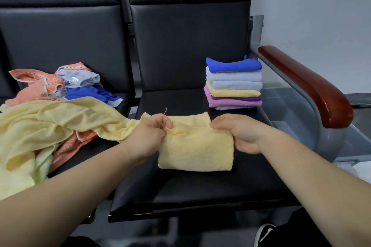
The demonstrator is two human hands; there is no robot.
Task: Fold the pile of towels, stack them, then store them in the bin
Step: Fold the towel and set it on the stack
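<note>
- The left hand (pixel 149 136) and right hand (pixel 239 134) each pinch the folded yellow towel (pixel 197 152), which lies mid-seat (pixel 180 190).
- The folded stack (pixel 233 84) sits at one o'clock and the loose pile (pixel 40 118) at nine o'clock.

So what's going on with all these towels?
A person is folding a yellow towel on a black seat. The left hand and right hand each pinch a corner of its top layer. A stack of folded towels stands behind it, blue on top. A pile of unfolded ones lies to the left.
</note>
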